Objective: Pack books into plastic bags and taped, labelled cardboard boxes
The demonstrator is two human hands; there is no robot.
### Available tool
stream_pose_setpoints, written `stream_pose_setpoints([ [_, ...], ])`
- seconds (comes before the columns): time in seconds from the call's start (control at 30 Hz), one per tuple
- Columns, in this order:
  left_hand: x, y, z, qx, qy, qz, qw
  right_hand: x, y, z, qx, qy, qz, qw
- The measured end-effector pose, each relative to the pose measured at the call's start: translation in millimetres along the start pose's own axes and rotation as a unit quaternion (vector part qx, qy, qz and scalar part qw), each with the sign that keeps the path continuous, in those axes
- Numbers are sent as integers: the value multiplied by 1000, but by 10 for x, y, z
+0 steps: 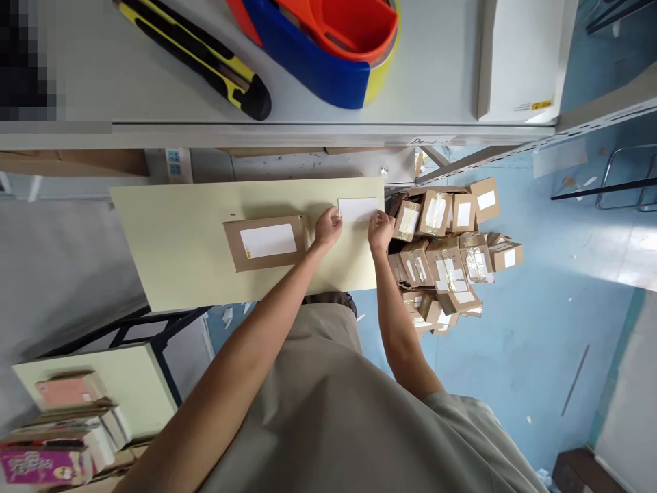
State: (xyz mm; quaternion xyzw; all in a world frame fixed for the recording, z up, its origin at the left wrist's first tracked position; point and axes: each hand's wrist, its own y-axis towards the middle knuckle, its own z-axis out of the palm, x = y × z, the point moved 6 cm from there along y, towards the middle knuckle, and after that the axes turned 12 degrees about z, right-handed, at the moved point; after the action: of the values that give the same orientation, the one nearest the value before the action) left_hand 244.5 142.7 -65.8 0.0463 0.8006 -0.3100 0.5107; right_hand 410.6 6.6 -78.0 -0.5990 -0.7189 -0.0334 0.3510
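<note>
Between my two hands a white label sheet (358, 209) spans the right end of the pale yellow tabletop (174, 239). The fingers of my left hand (328, 228) are pinched on its left edge. At its lower right corner my right hand (380, 231) has its fingers closed on the sheet. Left of my left hand lies a brown cardboard box (302, 241), with a white label (267, 241) on its top face. I cannot tell whether the sheet touches the table.
A shelf (410, 103) close above holds a yellow-black utility knife (195, 55), a red-blue tape dispenser (318, 68) and a stack of white labels (523, 61). Many labelled cardboard boxes (446, 263) are piled on the right. Books (61, 438) stand at lower left.
</note>
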Motion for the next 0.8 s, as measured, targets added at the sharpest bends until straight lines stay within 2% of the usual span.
stream_pose_setpoints([
  [0.33, 21, -45, 42, -65, -64, -43, 995, 36, 1, -87, -13, 21, -2, 1000],
  [0.5, 5, 8, 51, -43, -59, -38, 997, 52, -1, -129, -3, -3, -3, 1000],
  [0.57, -28, 15, 28, -41, -46, -28, 998, 96, -58, -147, 8, -25, -29, 999],
  [0.7, -153, -23, 49, -25, -47, -15, 998, 281, -284, -90, 79, -82, -133, 985],
  [0.8, -351, -89, 159, 16, -68, 28, 997, 377, -389, -79, 93, -82, -161, 979],
])
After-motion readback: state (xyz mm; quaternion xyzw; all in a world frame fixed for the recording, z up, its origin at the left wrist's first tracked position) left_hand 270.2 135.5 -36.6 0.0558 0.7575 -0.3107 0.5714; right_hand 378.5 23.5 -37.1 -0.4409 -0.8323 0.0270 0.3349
